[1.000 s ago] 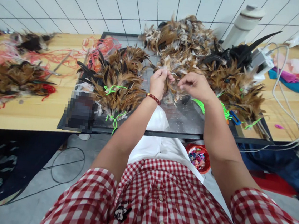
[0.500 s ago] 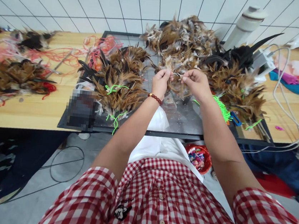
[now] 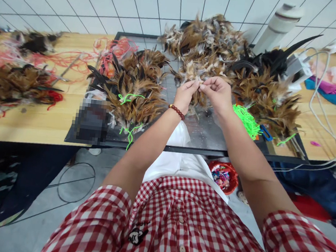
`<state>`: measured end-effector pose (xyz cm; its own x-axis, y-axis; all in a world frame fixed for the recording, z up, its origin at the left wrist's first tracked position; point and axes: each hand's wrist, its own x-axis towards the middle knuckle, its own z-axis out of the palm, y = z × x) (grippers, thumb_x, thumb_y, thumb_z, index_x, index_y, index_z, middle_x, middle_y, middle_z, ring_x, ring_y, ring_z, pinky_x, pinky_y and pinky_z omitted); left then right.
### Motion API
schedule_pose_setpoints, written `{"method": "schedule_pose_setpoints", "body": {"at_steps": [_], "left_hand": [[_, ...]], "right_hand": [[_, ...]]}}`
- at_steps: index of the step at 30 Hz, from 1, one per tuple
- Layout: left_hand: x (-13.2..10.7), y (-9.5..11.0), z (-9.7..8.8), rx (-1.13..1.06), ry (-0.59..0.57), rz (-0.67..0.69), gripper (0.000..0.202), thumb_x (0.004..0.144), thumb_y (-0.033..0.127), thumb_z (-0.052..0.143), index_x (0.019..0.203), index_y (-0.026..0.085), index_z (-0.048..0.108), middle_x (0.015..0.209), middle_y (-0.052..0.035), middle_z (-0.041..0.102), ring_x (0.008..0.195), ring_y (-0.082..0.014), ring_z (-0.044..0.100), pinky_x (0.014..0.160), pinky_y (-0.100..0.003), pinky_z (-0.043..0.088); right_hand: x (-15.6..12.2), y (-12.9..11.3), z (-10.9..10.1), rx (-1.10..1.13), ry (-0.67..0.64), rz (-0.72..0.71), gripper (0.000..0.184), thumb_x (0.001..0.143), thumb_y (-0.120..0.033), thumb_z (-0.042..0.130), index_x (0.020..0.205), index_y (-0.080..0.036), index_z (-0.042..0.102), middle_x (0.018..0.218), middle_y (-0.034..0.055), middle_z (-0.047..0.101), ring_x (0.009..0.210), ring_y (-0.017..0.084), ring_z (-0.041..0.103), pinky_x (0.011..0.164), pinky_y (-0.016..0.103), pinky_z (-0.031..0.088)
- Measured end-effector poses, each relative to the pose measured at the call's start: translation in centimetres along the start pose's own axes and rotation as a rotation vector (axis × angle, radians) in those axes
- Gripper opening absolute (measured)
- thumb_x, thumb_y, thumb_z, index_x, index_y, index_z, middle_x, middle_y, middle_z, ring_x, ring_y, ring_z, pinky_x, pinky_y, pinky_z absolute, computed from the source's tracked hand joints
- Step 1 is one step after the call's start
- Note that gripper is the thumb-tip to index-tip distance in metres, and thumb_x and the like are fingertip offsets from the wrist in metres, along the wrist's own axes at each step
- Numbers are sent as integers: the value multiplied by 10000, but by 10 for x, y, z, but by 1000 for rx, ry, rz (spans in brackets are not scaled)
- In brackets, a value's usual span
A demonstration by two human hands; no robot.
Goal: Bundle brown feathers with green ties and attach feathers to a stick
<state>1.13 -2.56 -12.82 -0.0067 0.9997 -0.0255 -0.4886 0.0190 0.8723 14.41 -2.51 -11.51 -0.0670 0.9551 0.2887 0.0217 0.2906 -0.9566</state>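
Over the middle of the dark board, my left hand (image 3: 186, 94) and my right hand (image 3: 218, 94) meet at the fingertips. Both are closed in a pinch on small brown and pale feathers (image 3: 199, 99), whose tips show just below the fingers. The exact grip is partly hidden by the fingers. Right behind them rises a large heap of loose brown and white feathers (image 3: 208, 41). To the left lie feather bunches (image 3: 142, 82), some tied with green string (image 3: 130, 134). Beside my right wrist is a pile of bright green strings (image 3: 247, 121).
The black-edged board (image 3: 195, 150) lies on a wooden table (image 3: 33, 133). More feather bunches (image 3: 265, 92) lie right, near a blue-handled tool (image 3: 266, 133), a white bottle (image 3: 277, 29) and a white cable (image 3: 318, 102). Red strings (image 3: 72, 60) spread left. A red basket (image 3: 234, 184) stands below.
My hands have come together; the gap between their fingertips has closed. My left hand has moved slightly right. More of the green string pile shows beside my right wrist.
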Motion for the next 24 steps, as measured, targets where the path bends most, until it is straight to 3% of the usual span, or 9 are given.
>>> {"method": "schedule_pose_setpoints", "body": {"at_steps": [6,10,16,20,24], "left_hand": [[-6,8,8,-164,60,-154,260,942,416,736,1065,187,751,1047,-58,781,1228,-261,713,1091,-450,560],[-9,18,7,-173,49,-199,149,966,314,697,983,167,714,1050,-75,785,1195,-246,723,1058,-432,589],[6,17,-10,-44,141,-80,232,929,432,742,907,204,710,931,-54,787,1105,-201,750,1003,-330,593],[10,4,-11,95,90,-13,288,869,490,798,877,210,730,833,-34,773,968,-190,761,914,-320,599],[5,-1,-4,144,47,16,250,836,422,840,796,199,734,766,-14,748,913,-172,743,884,-287,571]], "right_hand": [[1,3,2,16,-4,3,345,793,-465,891,853,-236,639,792,-11,691,847,162,715,802,313,598],[0,1,1,48,-47,86,322,788,-418,903,840,-219,655,751,-13,686,734,133,680,707,271,579],[2,-8,-8,217,-21,269,260,859,-372,834,981,-221,661,823,-21,735,715,87,676,642,203,555],[2,-11,-9,230,22,279,309,809,-344,864,1000,-240,644,836,-26,742,749,103,702,658,222,577],[-1,-11,-5,205,58,263,343,766,-332,897,918,-233,606,809,-25,735,723,105,698,633,218,564]]}}
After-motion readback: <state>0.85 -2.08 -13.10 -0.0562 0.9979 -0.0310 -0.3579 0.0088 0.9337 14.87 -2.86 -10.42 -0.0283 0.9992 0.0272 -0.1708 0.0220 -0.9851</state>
